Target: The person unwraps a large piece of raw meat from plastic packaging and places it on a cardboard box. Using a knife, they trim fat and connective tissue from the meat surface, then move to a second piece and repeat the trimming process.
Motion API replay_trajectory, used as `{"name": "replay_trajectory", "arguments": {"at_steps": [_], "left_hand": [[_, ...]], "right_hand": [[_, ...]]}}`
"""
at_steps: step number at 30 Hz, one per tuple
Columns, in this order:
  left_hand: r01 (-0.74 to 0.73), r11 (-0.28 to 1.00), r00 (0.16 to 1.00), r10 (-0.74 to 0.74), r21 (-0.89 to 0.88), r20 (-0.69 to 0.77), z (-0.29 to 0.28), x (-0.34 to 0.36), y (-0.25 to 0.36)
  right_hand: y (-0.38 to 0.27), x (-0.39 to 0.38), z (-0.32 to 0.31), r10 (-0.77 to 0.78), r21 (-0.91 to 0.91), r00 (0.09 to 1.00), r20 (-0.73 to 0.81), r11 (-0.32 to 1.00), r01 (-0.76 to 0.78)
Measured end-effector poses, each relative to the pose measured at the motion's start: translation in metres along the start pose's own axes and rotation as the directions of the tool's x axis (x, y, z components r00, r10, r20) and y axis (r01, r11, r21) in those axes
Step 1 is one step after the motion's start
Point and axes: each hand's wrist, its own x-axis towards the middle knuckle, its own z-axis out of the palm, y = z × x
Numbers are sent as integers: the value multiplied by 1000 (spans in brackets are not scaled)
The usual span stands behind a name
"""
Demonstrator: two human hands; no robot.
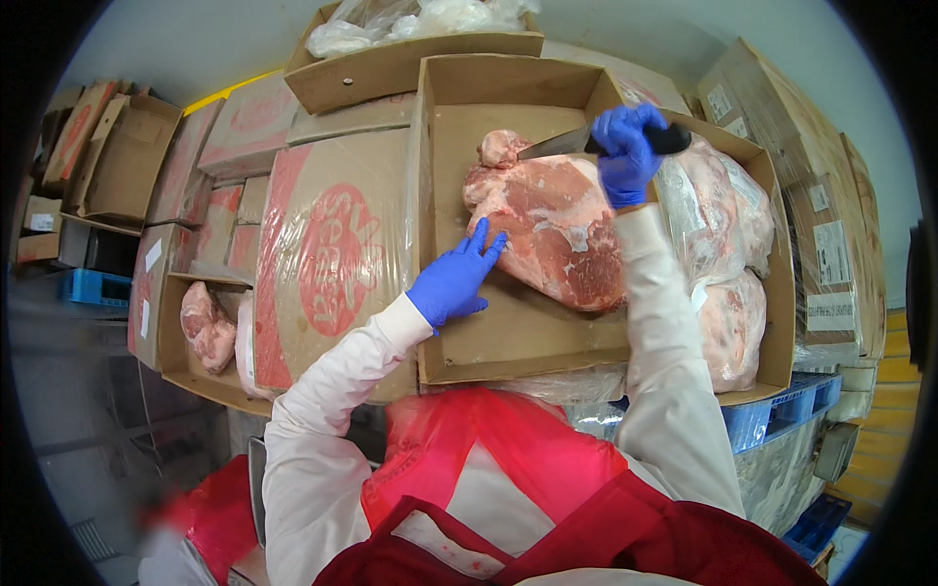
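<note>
A large raw cut of meat [562, 225], pink with pale fat, lies in an open cardboard box [547, 356]. My right hand [628, 151], in a blue glove, is closed round the black handle of a knife [557, 145]. Its blade points left, with the tip at a small rounded lobe [500, 148] on the meat's far left end. My left hand [455, 276], also gloved in blue, has its fingers spread, the fingertips resting on the meat's left edge. Beneath the left palm runs the box's left side.
Plastic-wrapped meat pieces [723, 225] fill the box section to the right. A closed carton [337, 264] stands on the left, beside a box with more meat [207, 327]. Behind is a box of clear plastic [420, 21]. A blue pallet [782, 410] sits low at right. Another person's red-clad body [220, 508] shows lower left.
</note>
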Motion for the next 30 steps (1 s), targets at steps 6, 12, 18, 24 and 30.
{"name": "replay_trajectory", "arguments": {"at_steps": [6, 12, 18, 24, 30], "left_hand": [[30, 999, 999, -31, -36, -26, -8, 0, 2], [21, 999, 998, -24, -40, -67, -1, 0, -1], [28, 999, 999, -29, -17, -32, -7, -4, -2], [-20, 999, 999, 21, 34, -25, -1, -7, 0], [-10, 1000, 996, 9, -4, -85, 3, -5, -2]], "right_hand": [[14, -38, 8, -38, -108, 999, -34, 994, 34], [8, -113, -29, 72, -645, 961, 266, 754, 122], [-6, -88, 10, 191, -733, 856, 481, 624, 273], [-41, -36, -16, 183, -148, 974, -133, 968, -202], [-91, -97, 17, 358, -435, 827, -433, 721, -540]]}}
